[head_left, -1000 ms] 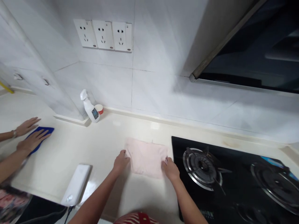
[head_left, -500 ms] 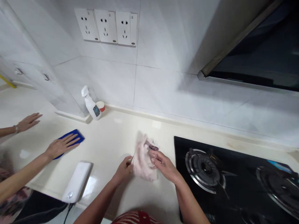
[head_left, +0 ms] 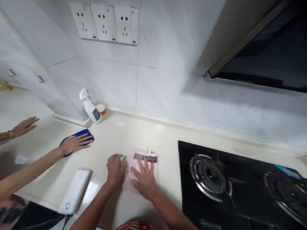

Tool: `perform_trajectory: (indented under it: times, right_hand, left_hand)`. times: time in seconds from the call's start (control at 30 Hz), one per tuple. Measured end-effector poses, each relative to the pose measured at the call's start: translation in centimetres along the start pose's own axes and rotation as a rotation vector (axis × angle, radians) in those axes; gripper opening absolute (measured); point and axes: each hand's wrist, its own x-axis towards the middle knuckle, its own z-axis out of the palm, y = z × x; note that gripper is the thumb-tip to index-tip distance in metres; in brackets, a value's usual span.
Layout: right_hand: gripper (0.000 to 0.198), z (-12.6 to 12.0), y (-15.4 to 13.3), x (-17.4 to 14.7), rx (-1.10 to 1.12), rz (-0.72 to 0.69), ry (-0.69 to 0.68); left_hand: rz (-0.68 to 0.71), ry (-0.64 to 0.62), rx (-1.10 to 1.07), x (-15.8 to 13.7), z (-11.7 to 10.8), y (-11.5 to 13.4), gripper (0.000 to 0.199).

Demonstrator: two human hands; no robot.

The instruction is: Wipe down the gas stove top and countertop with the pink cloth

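Observation:
A pale pink cloth (head_left: 153,172) with a dark purple printed band lies flat on the cream countertop (head_left: 168,127). My right hand (head_left: 145,179) presses down on it, palm down with the fingers spread. Just left of the cloth, my left hand (head_left: 115,169) rests on the counter with loosely bent fingers and nothing visible in it. Its fingertips are close to the cloth's left edge, and I cannot tell whether they touch it.
A co-worker's hand (head_left: 76,143) lies on a blue cloth (head_left: 90,133); their other hand (head_left: 24,126) is on the counter. A white power bank (head_left: 74,191) with a cable lies nearby. Spray bottle (head_left: 92,110) and small tub (head_left: 101,109) stand by the wall. Right: gas hob (head_left: 192,198).
The pink cloth, bunched between my hands before, now lies spread on the counter under my right palm. My left hand has let go and shifted left. The co-worker's blue cloth has slid right.

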Motion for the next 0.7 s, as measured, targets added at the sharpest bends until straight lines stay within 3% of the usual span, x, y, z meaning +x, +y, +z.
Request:
perform_trajectory:
  times: [0.13,0.23,0.33,0.5,0.6,0.7]
  right_hand:
    - [0.07,2.0,0.9,-4.4,0.044,-0.168,-0.039]
    - [0.069,0.8,3.8,-3.5,0.046,-0.19,-0.049]
    - [0.064,-2.0,8.3,1.8,-0.032,-0.054,-0.028]
    - [0.061,-7.9,17.7,11.2,-0.202,0.348,0.035]
    - [0.061,-9.7,21.6,12.8,-0.201,0.455,0.046]
    - [0.063,-9.3,22.0,12.0,-0.191,0.512,0.1]
  left_hand:
    - [0.068,0.01,0.346,0.2,-0.5,-1.0,0.032]
    - [0.11,-0.019,0.475,0.2,-0.3,-1.6,0.033]
    - [0.121,-0.034,0.521,0.2,0.0,-1.8,0.034]
    - [0.103,-0.046,0.532,0.3,0.0,-1.5,0.034]
    - [0.089,-0.046,0.521,0.4,-0.1,-1.1,0.033]
    - [0.09,-0.039,0.521,0.5,-0.1,-1.0,0.034]
